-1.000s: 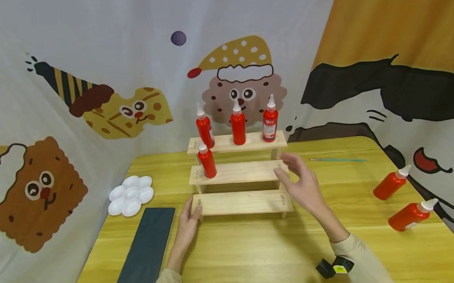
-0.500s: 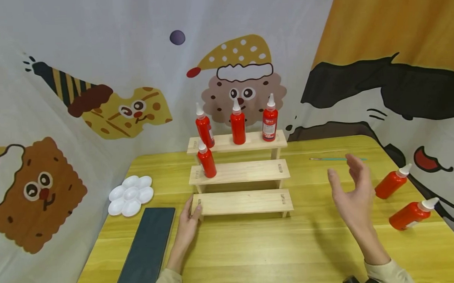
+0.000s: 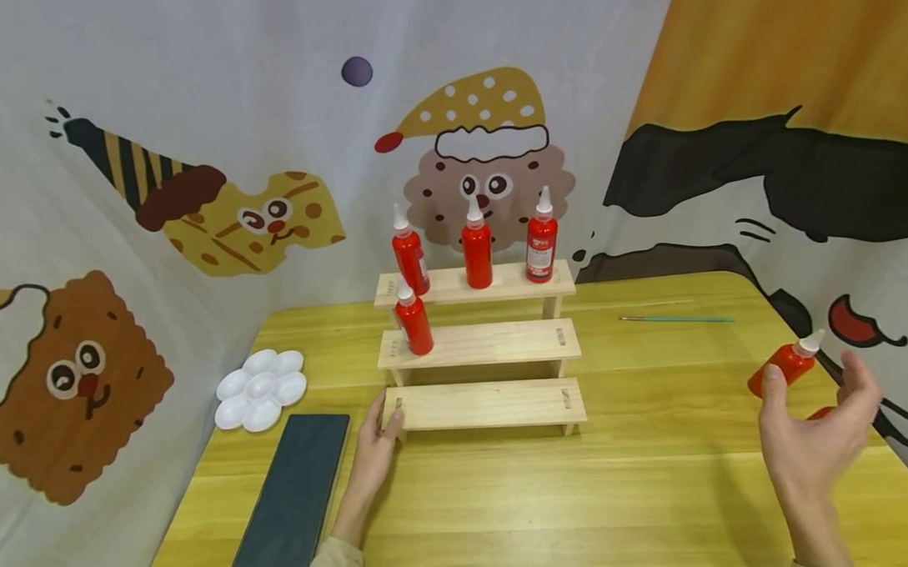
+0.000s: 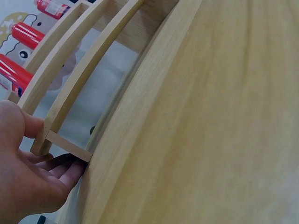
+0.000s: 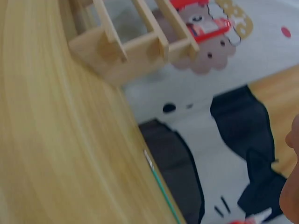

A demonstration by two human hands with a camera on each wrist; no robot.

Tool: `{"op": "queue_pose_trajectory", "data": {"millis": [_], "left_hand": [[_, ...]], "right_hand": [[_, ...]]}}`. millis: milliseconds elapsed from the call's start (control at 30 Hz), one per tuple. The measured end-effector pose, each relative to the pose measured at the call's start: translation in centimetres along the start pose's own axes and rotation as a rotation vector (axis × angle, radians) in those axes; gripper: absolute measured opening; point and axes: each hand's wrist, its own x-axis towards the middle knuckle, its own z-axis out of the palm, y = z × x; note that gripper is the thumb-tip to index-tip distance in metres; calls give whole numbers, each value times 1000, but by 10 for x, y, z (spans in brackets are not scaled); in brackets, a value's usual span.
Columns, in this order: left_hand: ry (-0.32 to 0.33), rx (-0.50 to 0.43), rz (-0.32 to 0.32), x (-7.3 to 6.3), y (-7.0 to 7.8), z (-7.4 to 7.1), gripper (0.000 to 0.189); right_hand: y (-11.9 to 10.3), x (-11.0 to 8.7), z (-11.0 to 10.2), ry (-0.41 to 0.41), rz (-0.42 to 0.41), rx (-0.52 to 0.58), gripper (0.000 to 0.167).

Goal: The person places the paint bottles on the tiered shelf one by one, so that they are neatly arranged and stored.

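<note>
A three-tier wooden shelf [image 3: 484, 405] stands mid-table. My left hand [image 3: 377, 443] grips the left end of its lowest step; in the left wrist view the thumb lies on top and the fingers [image 4: 70, 175] curl beneath. Three red squeeze bottles with white nozzle caps stand on the top step, the middle one [image 3: 478, 253] among them. Another red bottle [image 3: 415, 325] is on the left of the second step. At the right, my right hand [image 3: 816, 438] is spread, thumb and fingers apart. It overlaps a lying red bottle [image 3: 791, 365] and mostly hides a second one behind it.
A white flower-shaped palette [image 3: 262, 390] and a dark flat board [image 3: 290, 498] lie left of the shelf. Behind the right hand, a thin teal paintbrush [image 3: 680, 319] lies near the table's back edge. A printed curtain [image 3: 266, 73] hangs behind the table.
My right hand has moved from beside the shelf's right end across to the lying bottles at the right. The left hand keeps its grip on the shelf.
</note>
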Motion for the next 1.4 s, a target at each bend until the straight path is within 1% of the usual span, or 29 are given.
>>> {"op": "queue_pose_trajectory", "data": {"millis": [133, 233, 333, 467, 567, 700, 800, 933, 1100, 1167, 1300, 1400], "left_hand": [[-8, -16, 0, 0, 0, 1, 69], [-11, -14, -7, 0, -1, 1, 70], [-4, -1, -16, 0, -1, 1, 70], [0, 4, -14, 0, -1, 1, 69], [-2, -1, -12, -1, 0, 2, 68], [7, 2, -16, -1, -1, 3, 67], [14, 6, -15, 0, -2, 2, 67], [17, 0, -10, -1, -2, 1, 67], [16, 4, -3, -1, -2, 1, 67], [15, 9, -2, -1, -1, 1, 67], [12, 9, -10, -1, -1, 0, 68], [11, 4, -15, 0, -2, 0, 68]], "right_hand": [[12, 1, -12, 40, 52, -59, 59], [20, 1, -18, 64, 56, -60, 54], [26, -2, -20, 52, 42, -39, 52], [29, -5, -19, 33, 23, -22, 52], [23, -7, -20, 69, 40, -19, 50], [25, -7, -24, 107, 70, -58, 49], [35, -8, -27, 90, 82, -110, 51], [40, -9, -26, 69, 146, -173, 52], [51, -8, -25, 70, 213, -198, 51], [55, -7, -24, 56, 268, -212, 52], [64, -6, -25, -39, 431, -253, 58], [69, -5, -26, -116, 504, -267, 63]]}}
